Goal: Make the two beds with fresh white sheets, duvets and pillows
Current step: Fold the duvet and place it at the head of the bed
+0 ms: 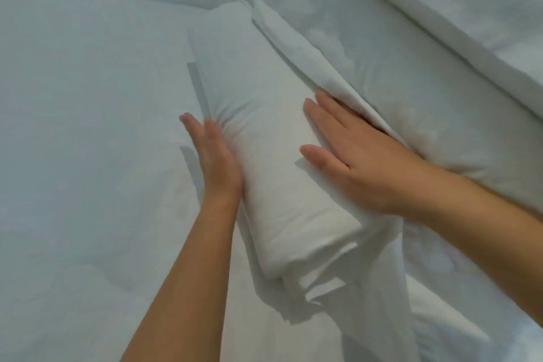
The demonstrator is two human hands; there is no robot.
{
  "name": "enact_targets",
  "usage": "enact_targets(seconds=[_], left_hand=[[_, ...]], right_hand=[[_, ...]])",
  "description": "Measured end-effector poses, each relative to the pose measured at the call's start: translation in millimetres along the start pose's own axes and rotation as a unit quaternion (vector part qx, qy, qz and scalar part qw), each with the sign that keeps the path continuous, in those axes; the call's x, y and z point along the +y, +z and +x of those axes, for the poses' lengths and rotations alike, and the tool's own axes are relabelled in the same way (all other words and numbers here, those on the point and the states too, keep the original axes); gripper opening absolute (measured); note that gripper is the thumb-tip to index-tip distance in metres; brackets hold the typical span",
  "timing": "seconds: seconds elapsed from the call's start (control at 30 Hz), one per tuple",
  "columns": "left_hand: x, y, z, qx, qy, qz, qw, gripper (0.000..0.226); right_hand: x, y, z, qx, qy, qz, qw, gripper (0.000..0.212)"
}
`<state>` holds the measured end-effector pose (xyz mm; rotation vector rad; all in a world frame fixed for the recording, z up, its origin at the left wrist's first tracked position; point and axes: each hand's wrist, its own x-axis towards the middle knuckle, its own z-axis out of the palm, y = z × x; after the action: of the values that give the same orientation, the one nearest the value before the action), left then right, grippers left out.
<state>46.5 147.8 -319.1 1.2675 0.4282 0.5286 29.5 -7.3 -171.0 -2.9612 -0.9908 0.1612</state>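
A folded white bundle of bedding (264, 114) lies diagonally on the white duvet (88, 126) that covers the bed. My left hand (214, 159) presses its straight fingers edge-on against the bundle's left side, denting the fabric. My right hand (355, 159) lies flat on the bundle's right side, its fingertips slipped under a loose fold of white sheet (317, 64). Loose layered edges of the bundle hang out at its near end (311, 294).
A second white duvet or pillow (458, 9) runs along the upper right with a thick folded edge. More rumpled white bedding (440, 132) lies to the right of the bundle. The wide flat duvet stretches across the left half of the view.
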Motion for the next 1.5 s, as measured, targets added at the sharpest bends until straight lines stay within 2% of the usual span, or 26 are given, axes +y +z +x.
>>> enact_targets(seconds=[0.07, 0.1, 0.2, 0.23, 0.3, 0.33, 0.37, 0.43, 0.47, 0.5, 0.57, 0.6, 0.63, 0.7, 0.73, 0.77, 0.83, 0.9, 0.97, 1.03, 1.1, 1.2, 1.23, 1.33, 1.43, 1.5], left_hand=[[-6, 4, 2, -0.072, 0.009, 0.002, 0.997, 0.086], [-8, 0, 11, -0.07, -0.006, -0.017, 0.997, 0.09], [-9, -21, 44, 0.093, -0.064, -0.102, 0.988, 0.065], [-3, -18, 42, 0.104, -0.054, -0.093, 0.989, 0.066], [3, 6, 26, -0.028, -0.006, -0.016, 0.999, 0.074], [7, 14, 29, -0.062, -0.003, -0.004, 0.998, 0.074], [9, 10, 42, -0.044, -0.012, -0.01, 0.999, 0.072], [12, -8, 90, 0.102, -0.079, -0.046, 0.991, 0.064], [15, -11, 110, 0.141, -0.078, -0.088, 0.983, 0.065], [19, -5, 121, 0.126, -0.048, -0.091, 0.987, 0.068], [12, 18, 128, 0.006, -0.012, 0.002, 1.0, 0.069], [8, 18, 134, -0.015, -0.006, 0.017, 1.0, 0.068], [6, 11, 146, 0.004, -0.022, 0.001, 1.0, 0.069], [4, -4, 167, 0.099, -0.074, -0.052, 0.991, 0.071], [7, -2, 171, 0.112, -0.084, -0.045, 0.989, 0.079], [8, 5, 167, 0.068, -0.067, -0.01, 0.995, 0.087], [-4, 24, 159, -0.02, -0.033, 0.07, 0.997, 0.082], [-10, 15, 169, -0.039, -0.008, 0.083, 0.996, 0.079], [-9, -4, 182, -0.025, -0.011, 0.085, 0.996, 0.075], [-7, -9, 183, -0.028, -0.014, 0.078, 0.996, 0.076], [-1, -6, 185, -0.017, -0.01, 0.083, 0.996, 0.067], [11, 0, 193, 0.073, 0.003, 0.059, 0.996, 0.055], [11, 2, 196, 0.087, 0.006, 0.042, 0.995, 0.055], [7, 6, 207, 0.028, -0.003, 0.041, 0.999, 0.057], [10, 1, 214, 0.129, -0.031, -0.068, 0.989, 0.079], [14, 11, 212, 0.07, -0.021, -0.029, 0.997, 0.07]], right_hand=[[4, 1, 18, 0.013, 0.012, 0.02, 1.0, 0.076], [5, 2, 27, 0.021, 0.019, 0.032, 0.999, 0.075], [3, 4, 51, 0.015, 0.02, 0.045, 0.999, 0.079], [0, 2, 61, -0.001, 0.023, 0.049, 0.999, 0.075], [-3, -7, 81, -0.026, 0.026, 0.048, 0.998, 0.071], [-4, -13, 92, -0.036, 0.019, 0.042, 0.998, 0.071], [-5, -19, 105, -0.045, 0.011, 0.036, 0.998, 0.07], [-6, -28, 130, -0.06, -0.009, 0.032, 0.998, 0.07], [-5, -28, 140, -0.061, -0.021, 0.029, 0.997, 0.071], [-4, -27, 147, -0.058, -0.033, 0.027, 0.997, 0.072], [-3, -23, 156, -0.044, -0.049, 0.027, 0.997, 0.071], [-3, -21, 159, -0.04, -0.056, 0.025, 0.997, 0.071], [-3, -20, 161, -0.044, -0.063, 0.015, 0.997, 0.071], [-4, -17, 163, -0.056, -0.085, -0.021, 0.995, 0.071], [-4, -16, 165, -0.053, -0.102, -0.044, 0.992, 0.071], [-5, -16, 165, -0.039, -0.117, -0.07, 0.99, 0.071], [-11, -19, 166, 0.033, -0.174, -0.091, 0.98, 0.069], [-18, -32, 169, 0.11, -0.234, -0.051, 0.965, 0.064], [-20, -48, 174, 0.168, -0.258, -0.043, 0.95, 0.058], [-18, -57, 179, 0.153, -0.204, -0.103, 0.961, 0.064], [-9, -54, 181, 0.059, -0.108, -0.169, 0.978, 0.074], [8, -36, 180, -0.023, -0.068, -0.202, 0.977, 0.076], [11, -33, 180, -0.027, -0.065, -0.191, 0.979, 0.075], [15, -29, 185, -0.011, -0.061, -0.162, 0.985, 0.075], [19, -24, 190, -0.002, -0.07, -0.154, 0.986, 0.074], [23, -21, 191, 0.002, -0.069, -0.144, 0.987, 0.074]])
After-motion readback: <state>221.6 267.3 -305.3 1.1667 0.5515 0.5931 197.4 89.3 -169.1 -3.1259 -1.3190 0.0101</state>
